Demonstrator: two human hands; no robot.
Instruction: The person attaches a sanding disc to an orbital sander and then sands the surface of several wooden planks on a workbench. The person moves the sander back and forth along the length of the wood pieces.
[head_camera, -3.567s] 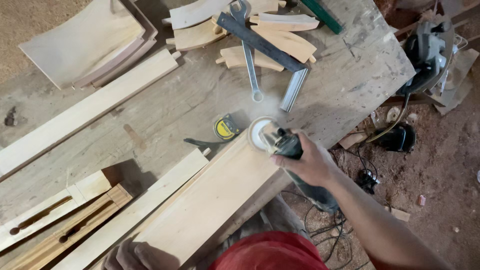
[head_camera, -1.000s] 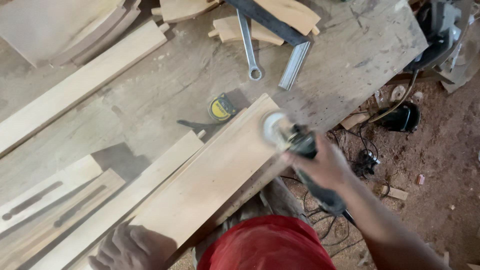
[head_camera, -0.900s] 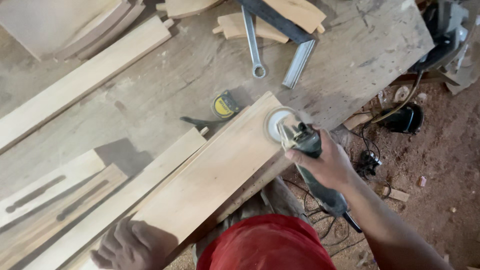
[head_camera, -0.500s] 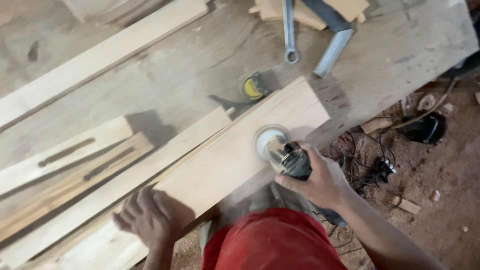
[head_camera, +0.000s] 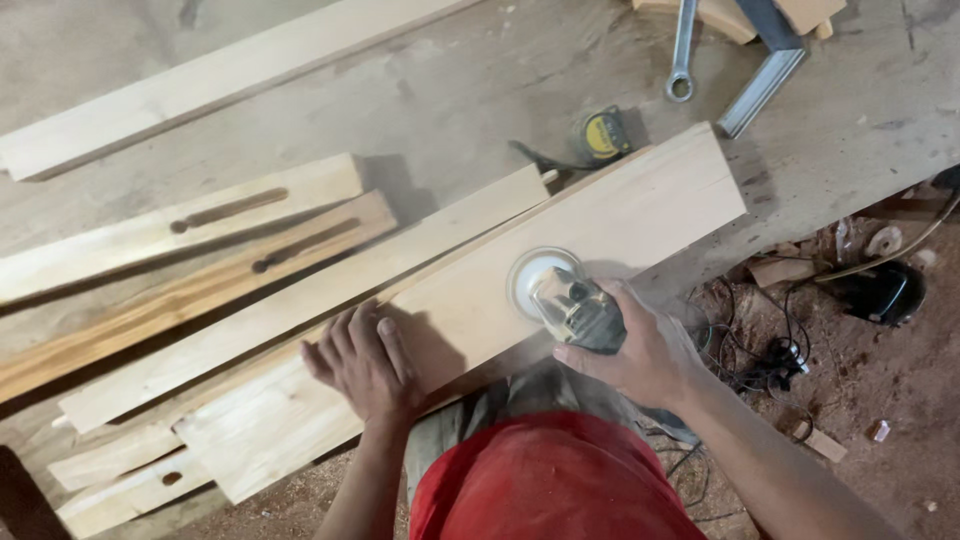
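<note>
While right hand (head_camera: 640, 350) grips sander (head_camera: 565, 300) on plank (head_camera: 470, 310), left hand (head_camera: 365, 360) presses flat, fingers spread; risk: disc nearing fingers, plank slipping off surface (head_camera: 450, 100).

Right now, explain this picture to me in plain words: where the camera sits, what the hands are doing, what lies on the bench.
The camera is worn on a person's head and looks down at their own two bare hands. The right hand grips a handheld power sander, its round disc resting on a wide pale plank. The left hand lies flat on that plank. The plank rests on a dusty workbench among other boards, two with long slots. Beyond it lie a yellow tape measure and a spanner. Cables trail on the dirt floor.
</note>
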